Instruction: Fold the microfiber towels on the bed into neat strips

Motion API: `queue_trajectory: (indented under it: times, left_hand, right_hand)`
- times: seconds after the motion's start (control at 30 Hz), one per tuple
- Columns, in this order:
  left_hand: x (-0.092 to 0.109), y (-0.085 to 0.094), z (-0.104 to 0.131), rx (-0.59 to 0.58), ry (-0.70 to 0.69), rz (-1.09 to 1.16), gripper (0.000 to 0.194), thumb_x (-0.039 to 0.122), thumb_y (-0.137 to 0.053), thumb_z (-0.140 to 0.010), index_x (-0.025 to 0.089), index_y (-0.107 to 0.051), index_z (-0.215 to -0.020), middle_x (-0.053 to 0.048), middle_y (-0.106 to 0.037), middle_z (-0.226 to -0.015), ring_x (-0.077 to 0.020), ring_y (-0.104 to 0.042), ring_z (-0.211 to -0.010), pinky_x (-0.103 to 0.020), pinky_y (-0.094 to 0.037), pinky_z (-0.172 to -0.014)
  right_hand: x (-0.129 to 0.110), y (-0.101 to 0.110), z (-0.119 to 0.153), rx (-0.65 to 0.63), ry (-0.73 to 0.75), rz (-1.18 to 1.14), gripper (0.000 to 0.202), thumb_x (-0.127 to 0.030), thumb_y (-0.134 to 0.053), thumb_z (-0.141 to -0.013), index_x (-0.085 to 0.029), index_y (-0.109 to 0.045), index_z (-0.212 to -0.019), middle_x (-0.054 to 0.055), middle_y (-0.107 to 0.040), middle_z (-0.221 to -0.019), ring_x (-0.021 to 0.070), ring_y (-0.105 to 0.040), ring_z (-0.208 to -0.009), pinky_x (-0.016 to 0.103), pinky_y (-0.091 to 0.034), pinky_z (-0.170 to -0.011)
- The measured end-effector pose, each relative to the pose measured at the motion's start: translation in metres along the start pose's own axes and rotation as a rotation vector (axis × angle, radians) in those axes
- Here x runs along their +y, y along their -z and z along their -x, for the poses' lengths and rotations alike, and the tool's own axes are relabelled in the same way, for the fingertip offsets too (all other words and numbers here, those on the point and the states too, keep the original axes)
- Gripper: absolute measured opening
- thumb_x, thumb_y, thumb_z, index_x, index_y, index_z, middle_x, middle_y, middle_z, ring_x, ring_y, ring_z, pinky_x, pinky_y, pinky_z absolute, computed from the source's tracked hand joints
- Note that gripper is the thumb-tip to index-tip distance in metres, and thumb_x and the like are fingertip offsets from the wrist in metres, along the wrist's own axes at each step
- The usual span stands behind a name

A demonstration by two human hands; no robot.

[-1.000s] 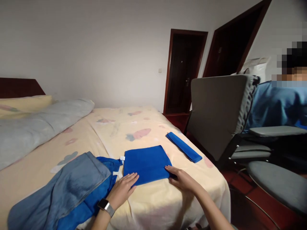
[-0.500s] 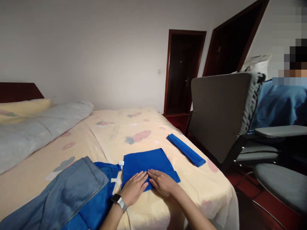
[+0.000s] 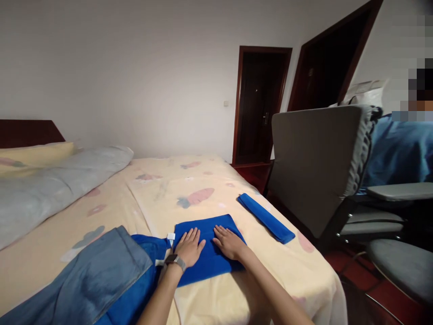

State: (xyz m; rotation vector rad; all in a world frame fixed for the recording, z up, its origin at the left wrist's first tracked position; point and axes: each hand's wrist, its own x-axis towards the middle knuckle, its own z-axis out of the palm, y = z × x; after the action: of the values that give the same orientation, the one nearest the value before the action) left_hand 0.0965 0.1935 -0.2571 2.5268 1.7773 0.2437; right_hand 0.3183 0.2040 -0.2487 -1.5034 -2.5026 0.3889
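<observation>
A folded blue cloth lies flat near the front edge of the bed. My left hand rests palm down on its left part, fingers spread, with a watch on the wrist. On the cloth's right part lies my right hand, also flat with its fingers out. A narrow folded blue strip sits to the right, apart from the cloth. At the left, a grey-blue and bright blue garment is heaped, its white tags close to my left hand.
The bed has a yellow patterned sheet. A grey bolster and a yellow pillow lie at the far left. Beyond the right edge, a person in blue sits in a grey chair.
Both hands have moved farther up the blue cloth and apart from each other. The cloth's near part now lies spread out below them. The view has shifted slightly.
</observation>
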Motion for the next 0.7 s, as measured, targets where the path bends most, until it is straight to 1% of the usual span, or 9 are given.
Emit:
queue_trajectory:
  times: [0.07, 0.13, 0.27, 0.37, 0.5, 0.57, 0.6, 0.67, 0.7]
  left_hand:
    - [-0.008, -0.004, -0.017, 0.034, 0.03, -0.008, 0.058, 0.048, -0.028, -0.099, 0.017, -0.039, -0.147, -0.009, -0.037, -0.153, -0.0244, -0.033, -0.143, -0.047, -0.026, -0.117]
    - [-0.019, -0.009, -0.028, 0.085, 0.077, -0.019, 0.058, 0.046, -0.027, -0.1, 0.015, -0.037, -0.148, -0.011, -0.035, -0.154, -0.0254, -0.031, -0.144, -0.049, -0.025, -0.117]
    - [-0.035, -0.019, -0.036, 0.152, 0.141, -0.027, 0.06, 0.045, -0.028, -0.099, 0.01, -0.037, -0.147, -0.017, -0.036, -0.154, -0.0278, -0.031, -0.143, -0.051, -0.026, -0.117]
    - [-0.038, -0.019, -0.037, 0.166, 0.144, -0.017, 0.061, 0.046, -0.031, -0.098, 0.01, -0.038, -0.147, -0.016, -0.037, -0.153, -0.0284, -0.033, -0.143, -0.052, -0.027, -0.116]
    - [-0.029, 0.0, -0.028, 0.205, 0.114, -0.025, 0.058, 0.042, -0.034, -0.098, 0.01, -0.041, -0.145, -0.015, -0.039, -0.153, -0.0277, -0.033, -0.143, -0.049, -0.026, -0.117]
    - [-0.02, 0.008, -0.018, 0.263, 0.07, -0.024, 0.054, 0.038, -0.03, -0.099, 0.013, -0.04, -0.146, -0.013, -0.036, -0.155, -0.0253, -0.03, -0.144, -0.047, -0.024, -0.119]
    - [-0.016, 0.01, -0.013, 0.267, 0.028, -0.013, 0.052, 0.036, -0.028, -0.1, 0.015, -0.041, -0.146, -0.011, -0.037, -0.155, -0.0232, -0.031, -0.144, -0.044, -0.024, -0.119]
    - [-0.01, 0.008, -0.005, 0.214, -0.067, 0.02, 0.049, 0.036, -0.027, -0.101, 0.02, -0.045, -0.143, -0.006, -0.045, -0.151, -0.0191, -0.037, -0.141, -0.039, -0.028, -0.118]
    - [-0.009, 0.004, -0.004, 0.17, -0.1, 0.033, 0.048, 0.038, -0.03, -0.1, 0.022, -0.047, -0.142, -0.005, -0.048, -0.149, -0.0182, -0.04, -0.139, -0.039, -0.03, -0.117]
  right_hand:
    - [0.01, -0.005, -0.012, 0.037, -0.027, 0.016, 0.062, -0.047, -0.022, -0.102, -0.01, -0.032, -0.15, 0.011, -0.025, -0.156, 0.0237, -0.022, -0.145, 0.042, -0.018, -0.119]
    - [0.024, -0.007, -0.023, 0.082, -0.085, 0.029, 0.061, -0.047, -0.023, -0.102, -0.01, -0.032, -0.151, 0.012, -0.025, -0.156, 0.0243, -0.022, -0.145, 0.043, -0.018, -0.119]
    - [0.051, -0.009, -0.034, 0.121, -0.153, 0.036, 0.061, -0.046, -0.025, -0.102, -0.011, -0.03, -0.151, 0.013, -0.025, -0.157, 0.0258, -0.021, -0.145, 0.044, -0.017, -0.118]
    - [0.057, -0.008, -0.035, 0.132, -0.161, 0.041, 0.06, -0.046, -0.025, -0.102, -0.012, -0.03, -0.152, 0.013, -0.025, -0.157, 0.0257, -0.021, -0.145, 0.044, -0.018, -0.118]
    - [0.042, 0.002, -0.031, 0.165, -0.121, 0.059, 0.056, -0.04, -0.029, -0.102, -0.011, -0.035, -0.149, 0.014, -0.029, -0.155, 0.0268, -0.022, -0.145, 0.047, -0.016, -0.118]
    - [0.027, 0.006, -0.028, 0.211, -0.029, 0.063, 0.053, -0.036, -0.03, -0.102, -0.012, -0.038, -0.148, 0.013, -0.03, -0.155, 0.0249, -0.021, -0.145, 0.045, -0.013, -0.119]
    - [0.019, 0.007, -0.027, 0.232, 0.032, 0.054, 0.052, -0.036, -0.03, -0.102, -0.013, -0.038, -0.148, 0.012, -0.03, -0.155, 0.0237, -0.022, -0.145, 0.043, -0.014, -0.12]
    - [0.003, 0.004, -0.025, 0.235, 0.127, 0.018, 0.053, -0.037, -0.027, -0.103, -0.013, -0.038, -0.148, 0.011, -0.033, -0.154, 0.0229, -0.026, -0.144, 0.042, -0.018, -0.119]
    - [-0.002, 0.001, -0.025, 0.215, 0.143, -0.003, 0.054, -0.038, -0.026, -0.103, -0.012, -0.038, -0.148, 0.012, -0.034, -0.153, 0.0235, -0.027, -0.143, 0.042, -0.02, -0.118]
